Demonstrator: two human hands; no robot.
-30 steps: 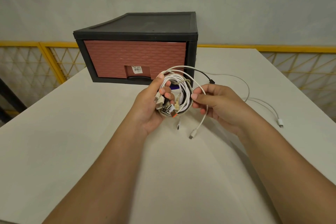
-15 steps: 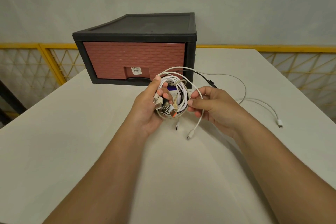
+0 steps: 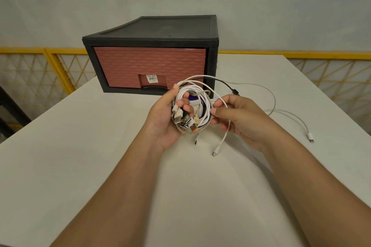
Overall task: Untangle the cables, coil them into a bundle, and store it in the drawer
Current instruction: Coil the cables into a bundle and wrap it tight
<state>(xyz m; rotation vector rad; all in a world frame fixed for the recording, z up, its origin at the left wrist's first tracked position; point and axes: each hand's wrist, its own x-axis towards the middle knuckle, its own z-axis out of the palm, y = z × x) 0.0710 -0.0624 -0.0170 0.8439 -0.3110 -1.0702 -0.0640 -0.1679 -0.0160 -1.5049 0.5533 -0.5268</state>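
A coil of mostly white cables (image 3: 201, 104) with several plugs bunched at its lower left is held above the table. My left hand (image 3: 166, 120) grips the coil's left side, thumb on top. My right hand (image 3: 239, 116) pinches a white strand at the coil's right edge; that strand hangs down to a small plug (image 3: 215, 151). A loose white cable (image 3: 291, 118) trails right across the table to a plug. A black cable end (image 3: 233, 91) sticks out behind the coil. The drawer unit (image 3: 150, 66), black frame with a brick-red front, stands shut behind my hands.
The white table (image 3: 80, 156) spreads around my arms, its right edge beyond the loose cable. Yellow mesh railings (image 3: 50, 70) run behind the table on both sides. A grey wall stands at the back.
My right hand has slid a little closer to the coil, and the dangling strand has swung slightly. The coil stays in my left hand.
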